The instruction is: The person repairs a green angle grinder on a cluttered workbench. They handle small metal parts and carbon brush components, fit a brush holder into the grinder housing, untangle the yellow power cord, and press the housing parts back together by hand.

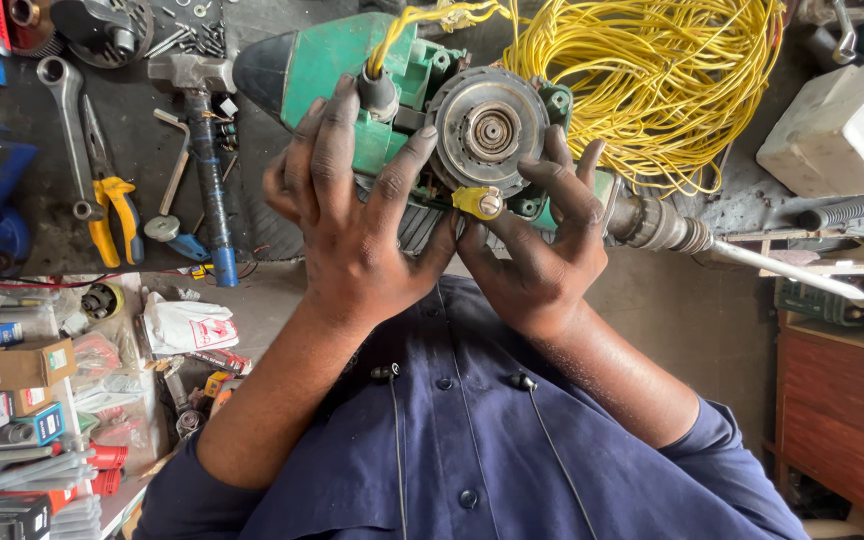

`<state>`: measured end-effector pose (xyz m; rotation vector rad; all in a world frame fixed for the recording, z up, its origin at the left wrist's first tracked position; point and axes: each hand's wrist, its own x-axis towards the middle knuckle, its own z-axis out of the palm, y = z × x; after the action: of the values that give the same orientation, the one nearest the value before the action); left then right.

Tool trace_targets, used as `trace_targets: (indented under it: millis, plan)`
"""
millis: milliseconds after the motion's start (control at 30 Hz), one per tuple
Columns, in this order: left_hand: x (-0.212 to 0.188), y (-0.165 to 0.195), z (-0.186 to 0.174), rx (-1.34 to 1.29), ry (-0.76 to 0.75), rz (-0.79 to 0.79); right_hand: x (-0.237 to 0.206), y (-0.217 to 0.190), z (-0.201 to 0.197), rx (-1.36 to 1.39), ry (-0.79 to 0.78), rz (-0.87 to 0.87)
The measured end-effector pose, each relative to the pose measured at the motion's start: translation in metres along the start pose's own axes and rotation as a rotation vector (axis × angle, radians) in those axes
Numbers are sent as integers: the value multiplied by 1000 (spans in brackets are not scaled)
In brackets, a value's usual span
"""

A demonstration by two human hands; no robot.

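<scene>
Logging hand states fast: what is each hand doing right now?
Left hand: closed around the green power tool, gripping its body.
Right hand: fingers curled on the same tool, beside the round metal assembly.

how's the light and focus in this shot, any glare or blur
Head view: soft, even light, no hard shadows; both hands, left and right, and the green power tool with round metal hub are sharp; mild glare on the white plastic container; edges bend slightly.
</scene>
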<state>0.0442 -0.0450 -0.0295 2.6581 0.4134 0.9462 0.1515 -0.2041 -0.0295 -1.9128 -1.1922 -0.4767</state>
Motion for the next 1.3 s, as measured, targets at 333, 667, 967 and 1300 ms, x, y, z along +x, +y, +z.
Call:
trace_targets:
  millis: [333, 667, 967, 1300]
  plan:
    - [4, 13, 3, 57, 45, -84, -4, 5, 0, -10, -18, -18]
    - [-30, 11, -7, -467, 142, -206, -32, 3, -1, -101, 77, -186]
    - [-55, 11, -15, -1564, -303, -844, -41, 4, -2, -152, 108, -309]
    - [-58, 19, -21, -1517, -211, -747, -41, -2, -3, -152, 137, -320]
